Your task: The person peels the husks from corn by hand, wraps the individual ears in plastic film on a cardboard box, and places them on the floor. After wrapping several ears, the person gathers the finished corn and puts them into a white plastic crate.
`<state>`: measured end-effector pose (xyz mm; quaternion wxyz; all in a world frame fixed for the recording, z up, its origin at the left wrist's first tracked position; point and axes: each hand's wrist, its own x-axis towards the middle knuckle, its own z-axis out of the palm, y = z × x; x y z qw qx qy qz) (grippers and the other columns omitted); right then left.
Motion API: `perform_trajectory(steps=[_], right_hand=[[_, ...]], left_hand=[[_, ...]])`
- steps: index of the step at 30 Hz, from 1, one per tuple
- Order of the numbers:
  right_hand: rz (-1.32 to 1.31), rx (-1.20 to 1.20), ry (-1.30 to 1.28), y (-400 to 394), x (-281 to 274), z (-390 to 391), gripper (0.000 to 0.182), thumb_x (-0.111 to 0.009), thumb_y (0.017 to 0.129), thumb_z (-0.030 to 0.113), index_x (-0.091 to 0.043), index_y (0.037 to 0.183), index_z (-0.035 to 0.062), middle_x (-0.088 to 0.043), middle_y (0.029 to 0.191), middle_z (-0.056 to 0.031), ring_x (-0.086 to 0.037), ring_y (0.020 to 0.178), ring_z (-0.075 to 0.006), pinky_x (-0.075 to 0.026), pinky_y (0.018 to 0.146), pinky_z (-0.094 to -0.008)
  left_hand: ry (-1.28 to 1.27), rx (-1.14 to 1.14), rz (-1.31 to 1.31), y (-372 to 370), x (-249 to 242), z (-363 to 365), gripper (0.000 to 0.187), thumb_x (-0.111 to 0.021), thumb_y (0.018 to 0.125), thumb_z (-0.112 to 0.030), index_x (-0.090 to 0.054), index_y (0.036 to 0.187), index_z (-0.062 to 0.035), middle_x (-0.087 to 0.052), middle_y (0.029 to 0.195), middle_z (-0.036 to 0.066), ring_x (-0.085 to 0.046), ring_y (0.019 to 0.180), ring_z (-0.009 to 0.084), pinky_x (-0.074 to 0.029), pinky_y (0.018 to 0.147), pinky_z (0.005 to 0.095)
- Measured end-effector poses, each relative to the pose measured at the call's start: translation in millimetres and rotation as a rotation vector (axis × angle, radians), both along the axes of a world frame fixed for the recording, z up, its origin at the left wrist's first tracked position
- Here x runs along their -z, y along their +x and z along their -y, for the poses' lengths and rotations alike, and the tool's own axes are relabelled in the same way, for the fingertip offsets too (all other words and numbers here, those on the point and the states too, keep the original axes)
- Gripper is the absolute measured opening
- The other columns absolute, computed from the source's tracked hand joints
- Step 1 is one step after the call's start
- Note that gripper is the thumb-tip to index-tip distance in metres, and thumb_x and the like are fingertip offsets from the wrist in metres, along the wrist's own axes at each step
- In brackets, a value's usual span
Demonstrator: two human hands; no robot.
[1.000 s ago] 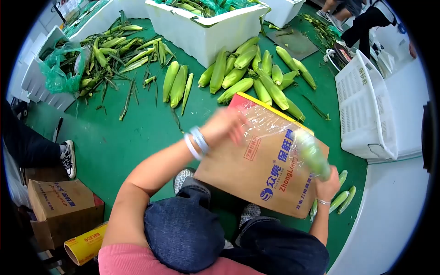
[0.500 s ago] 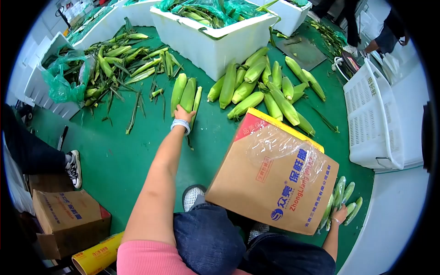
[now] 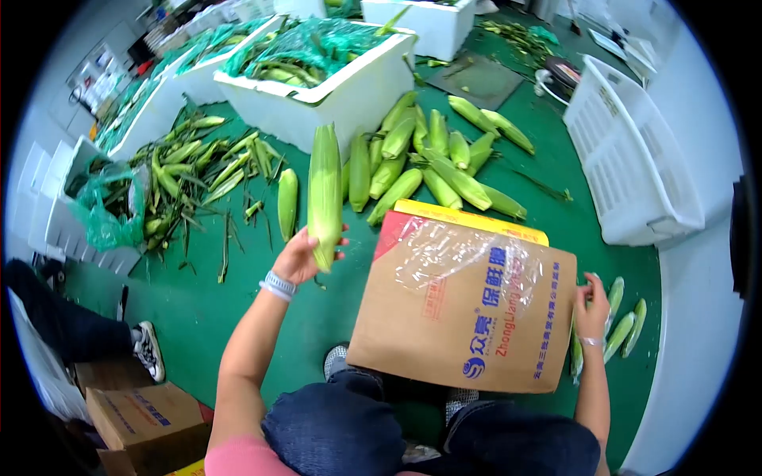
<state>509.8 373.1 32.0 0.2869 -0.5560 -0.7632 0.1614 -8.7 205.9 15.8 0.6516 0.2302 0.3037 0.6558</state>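
My left hand [image 3: 298, 255] is closed round the lower end of an ear of corn [image 3: 324, 194] in its green husk, held upright above the floor. Beyond the large cardboard box [image 3: 460, 317] lies a heap of husked-over corn ears [image 3: 429, 163], and a single ear of corn [image 3: 287, 205] is on the floor left of the held one. At the box's right edge my right hand [image 3: 589, 308] is raised with loosely bent fingers and nothing visible in it. Just right of it, on the floor, are several film-wrapped ears of corn [image 3: 621, 333]. Clear film and a yellow roll box [image 3: 468, 220] are on the cardboard box.
White foam crates [image 3: 349, 111] with corn and green plastic stand at the back. A pile of loose husks [image 3: 178, 166] covers the floor at left. At right stands a white plastic basket [image 3: 627, 166]. A person's shoe [image 3: 148, 349] and a smaller carton [image 3: 147, 416] are lower left.
My left hand has lifted an ear of corn off the floor and brought it toward me. My right hand has moved up from the wrapped corn to the box's edge. The view has shifted.
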Motion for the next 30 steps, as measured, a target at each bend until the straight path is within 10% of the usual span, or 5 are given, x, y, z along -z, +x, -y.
perform_trajectory(steps=[4, 10, 18, 26, 30], right_hand=[[-0.031, -0.196, -0.003, -41.1, -14.4, 30.8, 0.025, -0.061, 0.077, 0.009, -0.056, 0.101, 0.0035, -0.056, 0.073, -0.0087, -0.056, 0.064, -0.0179, -0.045, 0.058, -0.0305], [-0.552, -0.605, -0.250, -98.4, -122.7, 92.9, 0.035, -0.058, 0.085, 0.014, -0.049, 0.116, -0.0009, -0.049, 0.073, -0.0007, -0.048, 0.063, -0.0057, -0.042, 0.058, -0.0203], [-0.868, -0.590, -0.554, -91.9, -148.7, 122.5, 0.015, -0.055, 0.088, 0.016, -0.052, 0.091, 0.0015, -0.048, 0.072, 0.0024, -0.042, 0.059, -0.0008, -0.034, 0.049, -0.0182], [-0.840, -0.746, -0.576, -82.1, -144.0, 121.2, 0.035, -0.051, 0.090, 0.031, -0.056, 0.073, 0.0011, -0.052, 0.055, -0.0043, -0.049, 0.052, -0.0076, -0.039, 0.050, -0.0233], [-0.032, -0.286, -0.417, -59.5, -66.8, 73.8, 0.051, -0.049, 0.085, 0.049, -0.062, 0.074, 0.0006, -0.059, 0.062, -0.0117, -0.060, 0.058, -0.0196, -0.047, 0.053, -0.0320]], left_hand=[[-0.007, 0.314, -0.199, 74.7, -45.6, -1.7, 0.075, -0.067, 0.057, 0.002, -0.038, 0.126, -0.0011, -0.052, 0.114, 0.013, -0.054, 0.100, 0.0262, -0.047, 0.083, 0.0380], [-0.133, 0.652, -0.324, 183.0, -67.6, 8.1, 0.084, -0.060, 0.060, 0.012, -0.028, 0.135, -0.0090, -0.047, 0.119, 0.002, -0.047, 0.106, 0.0118, -0.043, 0.083, 0.0268], [-0.022, 0.478, -0.558, 220.2, -76.5, 27.0, 0.065, -0.058, 0.065, 0.010, -0.037, 0.124, -0.0065, -0.048, 0.108, 0.002, -0.046, 0.101, 0.0108, -0.040, 0.084, 0.0247], [-0.013, 0.405, -0.662, 210.6, -71.6, 38.3, 0.073, -0.063, 0.062, 0.011, -0.035, 0.128, -0.0044, -0.048, 0.113, 0.003, -0.046, 0.106, 0.0126, -0.038, 0.091, 0.0275], [-0.167, 0.083, -0.711, 194.2, -69.9, 42.5, 0.081, -0.061, 0.056, 0.015, -0.032, 0.129, -0.0016, -0.049, 0.114, 0.006, -0.050, 0.102, 0.0167, -0.046, 0.079, 0.0267]])
